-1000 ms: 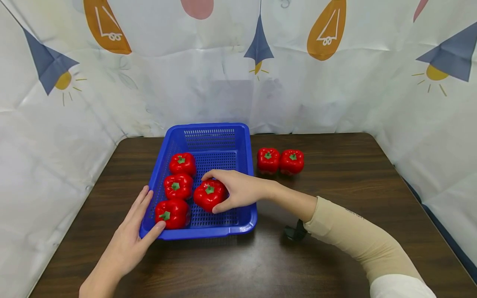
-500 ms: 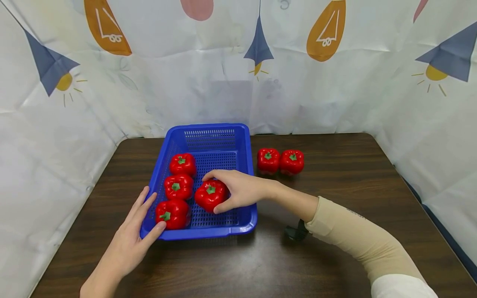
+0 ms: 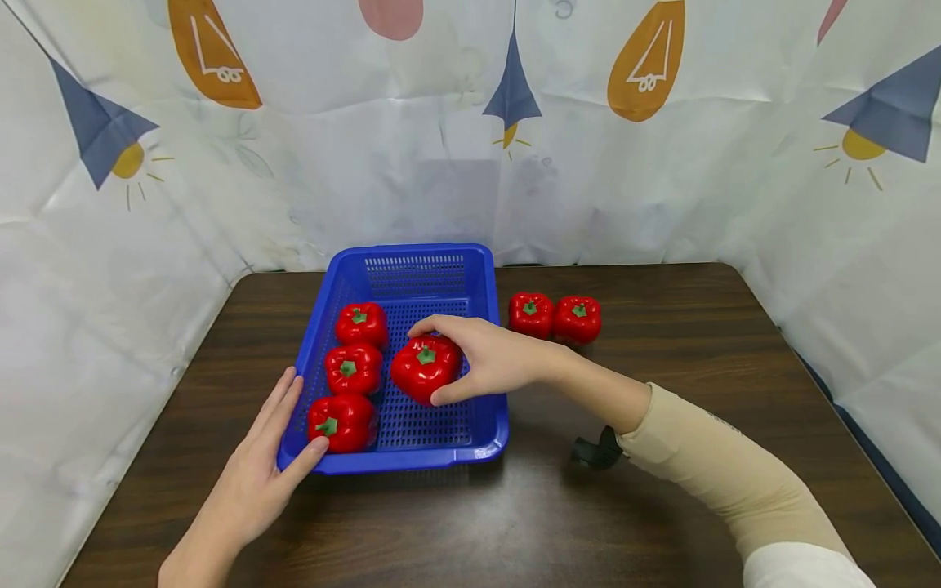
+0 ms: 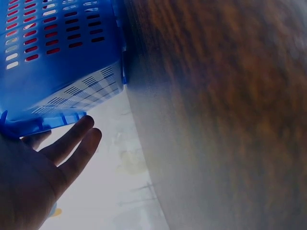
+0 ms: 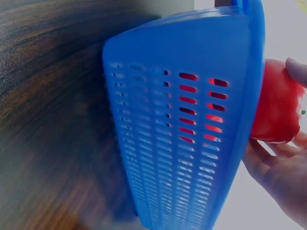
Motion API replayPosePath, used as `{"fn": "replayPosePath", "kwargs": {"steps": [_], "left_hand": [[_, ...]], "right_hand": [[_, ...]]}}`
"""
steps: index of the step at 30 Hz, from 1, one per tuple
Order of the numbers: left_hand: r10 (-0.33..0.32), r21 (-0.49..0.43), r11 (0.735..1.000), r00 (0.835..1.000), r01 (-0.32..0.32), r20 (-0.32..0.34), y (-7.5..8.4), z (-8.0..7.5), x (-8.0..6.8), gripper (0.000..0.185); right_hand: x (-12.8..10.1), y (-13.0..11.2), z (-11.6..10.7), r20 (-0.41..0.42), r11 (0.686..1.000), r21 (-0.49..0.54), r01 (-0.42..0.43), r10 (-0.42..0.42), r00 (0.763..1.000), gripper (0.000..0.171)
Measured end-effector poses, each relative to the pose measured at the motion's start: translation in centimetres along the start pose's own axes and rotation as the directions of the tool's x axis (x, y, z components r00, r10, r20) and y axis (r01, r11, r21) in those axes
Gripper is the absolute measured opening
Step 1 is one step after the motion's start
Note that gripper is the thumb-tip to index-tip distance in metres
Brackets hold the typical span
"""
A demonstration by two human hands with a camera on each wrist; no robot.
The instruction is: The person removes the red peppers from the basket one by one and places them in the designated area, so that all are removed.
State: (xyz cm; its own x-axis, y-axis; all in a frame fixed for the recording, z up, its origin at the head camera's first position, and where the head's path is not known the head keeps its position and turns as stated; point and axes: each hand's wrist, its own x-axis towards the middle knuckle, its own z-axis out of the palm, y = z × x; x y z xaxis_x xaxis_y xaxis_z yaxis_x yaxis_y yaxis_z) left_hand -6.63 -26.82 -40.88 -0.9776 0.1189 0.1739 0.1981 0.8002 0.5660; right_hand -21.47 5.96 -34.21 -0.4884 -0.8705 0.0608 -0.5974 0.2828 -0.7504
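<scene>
In the head view, the right hand (image 3: 488, 359) is in the centre of the frame, over the blue basket (image 3: 485, 425). Its fingers and thumb are curled around a red bell pepper (image 3: 422, 371), gripping it from the right side and from above. The right wrist view shows this pepper (image 5: 278, 108) at the right edge of the frame, above the rim of the basket (image 5: 192, 124), with fingers (image 5: 297, 72) on it.

The left hand (image 3: 253, 482) is in the lower left of the frame. It lies flat with straight fingers against the left front corner of the basket, and the thumb touches the front rim. In the left wrist view the fingers (image 4: 72, 143) are stretched out just below the basket wall (image 4: 62, 72).

Three more red peppers (image 3: 347, 369) are in a column along the left side of the basket. Two other red peppers (image 3: 555, 317) stand side by side, touching, on the dark wooden table (image 3: 662, 327), just right of the basket's far end.
</scene>
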Motion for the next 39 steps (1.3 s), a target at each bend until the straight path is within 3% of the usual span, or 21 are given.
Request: {"fn": "replayPosePath", "kwargs": {"steps": [22,28,39], "left_hand": [[-0.007,0.002,1.000,1.000,0.007,0.000,0.1,0.1,0.0,0.085],[-0.007,0.005,1.000,1.000,0.007,-0.002,-0.1,0.3,-0.1,0.085],[-0.001,-0.003,1.000,1.000,0.001,-0.004,0.0,0.1,0.0,0.085]], "right_hand": [[-3.4,-0.4,-3.0,-0.111,0.996,0.089,-0.019,0.029,0.993,0.071],[-3.9,-0.3,-3.7,-0.151,0.996,0.083,0.012,0.001,0.988,0.072],[-4.7,0.5,-4.0,-0.164,0.996,0.091,0.000,0.015,0.986,0.071]]}}
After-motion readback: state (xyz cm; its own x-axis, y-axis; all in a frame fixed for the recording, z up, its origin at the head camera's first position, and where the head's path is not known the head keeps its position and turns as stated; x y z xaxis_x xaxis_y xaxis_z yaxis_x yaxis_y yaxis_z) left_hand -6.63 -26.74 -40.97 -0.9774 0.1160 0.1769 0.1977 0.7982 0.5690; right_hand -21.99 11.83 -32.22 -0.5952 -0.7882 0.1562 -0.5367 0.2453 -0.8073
